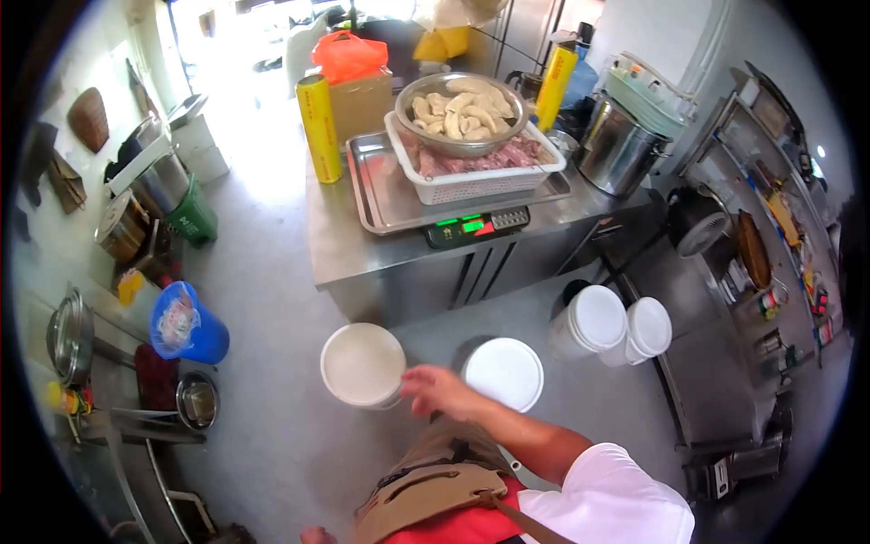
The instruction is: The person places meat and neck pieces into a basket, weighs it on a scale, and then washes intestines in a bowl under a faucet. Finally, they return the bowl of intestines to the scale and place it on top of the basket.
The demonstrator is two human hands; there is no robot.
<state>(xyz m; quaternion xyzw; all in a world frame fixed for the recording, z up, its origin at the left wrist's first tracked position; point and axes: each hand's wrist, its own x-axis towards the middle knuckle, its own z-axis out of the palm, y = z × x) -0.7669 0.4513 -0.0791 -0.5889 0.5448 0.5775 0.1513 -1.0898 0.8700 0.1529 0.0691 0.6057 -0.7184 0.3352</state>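
Note:
My right hand (433, 392) hangs in front of my body, beside the rim of an off-white bucket (363, 364); whether it touches the rim is unclear. Its fingers are partly smeared, and nothing can be made out in it. To its right stands a white-lidded bucket (504, 374). My left hand (317, 536) shows only in part at the bottom edge, away from any object. On the steel counter (353, 264), a metal bowl (503, 145) of pale pieces rests on a white basket (471, 189) of raw meat, above a steel tray (376, 195) and a digital scale (478, 227).
Two more white buckets (599, 317) (649, 326) stand at the right. A blue bin (204, 337) and a green bin (193, 216) line the left side. Yellow boxes (319, 129), a red bag (350, 56) and a steel pot (618, 150) sit on the counter.

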